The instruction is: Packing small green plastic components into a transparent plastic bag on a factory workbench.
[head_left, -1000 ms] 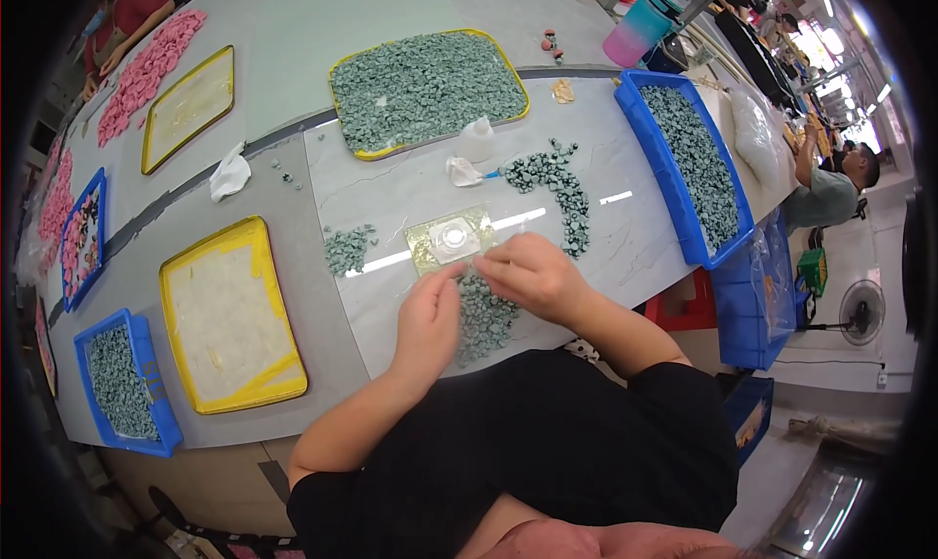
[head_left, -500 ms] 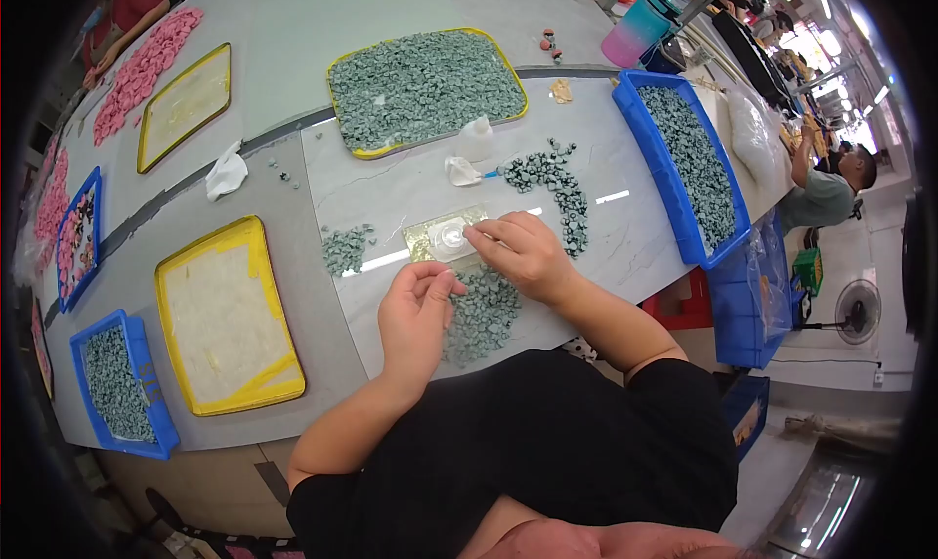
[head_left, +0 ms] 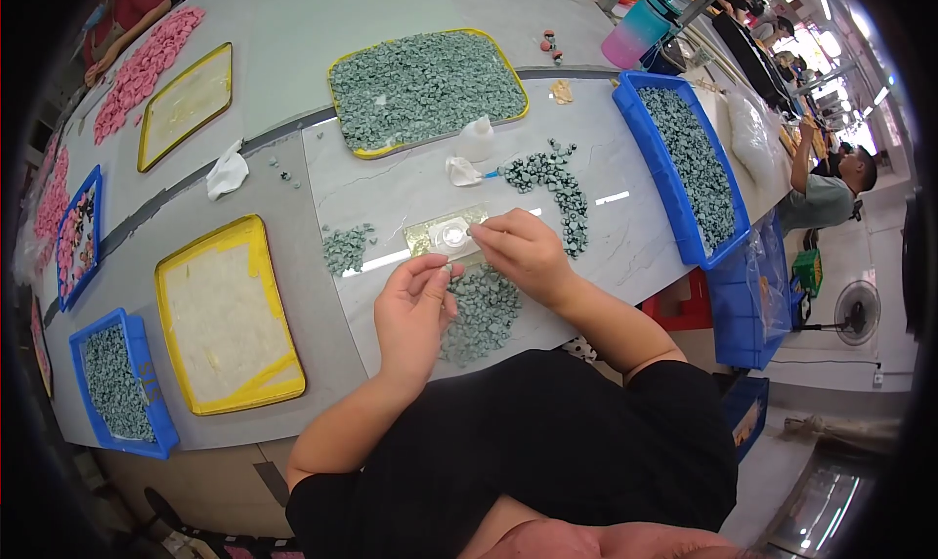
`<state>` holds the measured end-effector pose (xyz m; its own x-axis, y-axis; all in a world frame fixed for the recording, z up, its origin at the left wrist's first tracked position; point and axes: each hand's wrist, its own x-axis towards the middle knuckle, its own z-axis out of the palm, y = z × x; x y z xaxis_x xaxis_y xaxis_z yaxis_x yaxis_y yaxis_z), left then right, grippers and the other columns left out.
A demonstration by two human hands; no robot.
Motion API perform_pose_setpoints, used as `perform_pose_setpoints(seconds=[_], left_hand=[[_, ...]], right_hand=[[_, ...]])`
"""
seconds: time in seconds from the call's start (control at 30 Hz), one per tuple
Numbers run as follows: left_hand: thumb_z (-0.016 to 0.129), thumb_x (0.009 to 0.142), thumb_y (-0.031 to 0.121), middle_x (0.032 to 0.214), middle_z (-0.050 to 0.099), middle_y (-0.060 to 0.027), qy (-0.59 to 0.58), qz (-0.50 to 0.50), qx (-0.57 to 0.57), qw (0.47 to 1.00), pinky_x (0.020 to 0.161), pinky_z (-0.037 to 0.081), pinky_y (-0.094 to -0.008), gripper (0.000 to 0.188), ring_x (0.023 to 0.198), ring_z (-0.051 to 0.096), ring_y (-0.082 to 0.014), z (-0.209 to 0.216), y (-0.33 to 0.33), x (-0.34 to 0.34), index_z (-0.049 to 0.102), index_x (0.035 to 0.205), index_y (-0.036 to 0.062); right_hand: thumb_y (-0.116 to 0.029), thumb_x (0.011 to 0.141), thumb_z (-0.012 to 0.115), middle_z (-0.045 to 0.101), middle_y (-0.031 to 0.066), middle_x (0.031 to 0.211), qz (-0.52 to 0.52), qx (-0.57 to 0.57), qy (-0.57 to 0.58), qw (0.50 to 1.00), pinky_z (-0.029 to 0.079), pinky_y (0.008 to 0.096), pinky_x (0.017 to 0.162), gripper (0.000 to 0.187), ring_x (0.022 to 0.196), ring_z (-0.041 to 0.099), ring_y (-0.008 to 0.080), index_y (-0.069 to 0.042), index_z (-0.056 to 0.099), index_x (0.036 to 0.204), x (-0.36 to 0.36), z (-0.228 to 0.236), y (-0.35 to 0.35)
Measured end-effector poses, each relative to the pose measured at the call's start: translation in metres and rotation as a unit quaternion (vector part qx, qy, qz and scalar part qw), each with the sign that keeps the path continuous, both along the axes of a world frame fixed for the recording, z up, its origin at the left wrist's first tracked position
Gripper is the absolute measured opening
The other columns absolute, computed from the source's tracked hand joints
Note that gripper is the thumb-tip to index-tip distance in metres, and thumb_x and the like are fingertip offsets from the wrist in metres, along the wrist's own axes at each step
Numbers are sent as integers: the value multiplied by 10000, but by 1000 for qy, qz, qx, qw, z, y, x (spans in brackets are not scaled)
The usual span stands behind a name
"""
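In front of me a glittery yellowish slab lies on the table with a small round clear dish on it. My right hand is pinched at the dish's right side, its fingertips on something too small to make out. Just below the slab, my left hand has thumb and fingers together around a tiny pale piece that I cannot name. Beneath and between the hands spreads a heap of small grey-green pieces. A smaller heap lies left of the slab. Darker green pieces form a curved band beyond my right hand.
A white squeeze bottle and white tissue stand beyond the slab. Farther back is a yellow-rimmed tray full of green pieces. Blue bins flank the work area; a yellow tray lies left. Other people sit farther off.
My right fingertips have shifted slightly up and right along the dish's edge. The left hand has risen a little, its fingertips now showing a tiny pale piece.
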<state>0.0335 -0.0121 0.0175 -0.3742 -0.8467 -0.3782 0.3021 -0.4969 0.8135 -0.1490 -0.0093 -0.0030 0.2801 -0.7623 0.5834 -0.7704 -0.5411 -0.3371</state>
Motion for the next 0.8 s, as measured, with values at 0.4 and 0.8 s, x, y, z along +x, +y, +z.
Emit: perform_pose_setpoints(seconds=[0.4,0.8], left_hand=[[428,939,182,649,419,30,20,-27,14,999,443,269,-169,139,540,342,-29,-17,0,1,441,859,69],[422,945,244,598,361,48,74,-40,25,996,430,219,-190,243,504,289,-29,-13,3,-1,450,794,56]], right_hand=[[-25,737,658,605,48,759,-81,198,-186,959,437,221,545,107,642,547,118,3,637,838,6,-4,4],[-93,827,597,579,35,741,-26,477,-555,681,412,206,627,107,675,519,70,13,583,834,15,24,18]])
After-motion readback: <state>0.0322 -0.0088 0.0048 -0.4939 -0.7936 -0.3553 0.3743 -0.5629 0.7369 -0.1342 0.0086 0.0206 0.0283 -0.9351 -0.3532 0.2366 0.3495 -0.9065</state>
